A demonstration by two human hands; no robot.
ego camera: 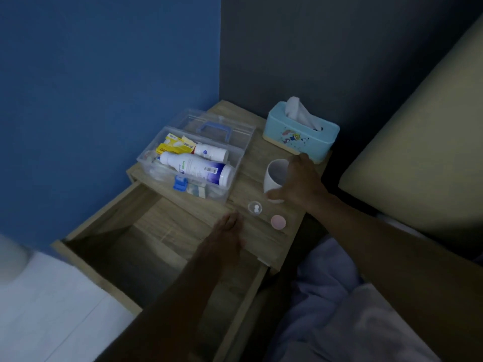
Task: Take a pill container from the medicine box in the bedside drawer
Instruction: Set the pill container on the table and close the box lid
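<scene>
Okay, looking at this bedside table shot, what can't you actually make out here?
Head view, the only one:
- Print on the large white bottle in the clear plastic medicine box: too small and blurred.
- Contents of the white cup: dim, and the right hand covers its near side.
- Far end of the open wooden drawer: in shadow, partly behind the left hand.
- Small clear pill container: white pieces inside, count uncertain.

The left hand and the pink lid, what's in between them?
A small clear pill container with white pills, between the left hand and pink lid, head view.
</scene>
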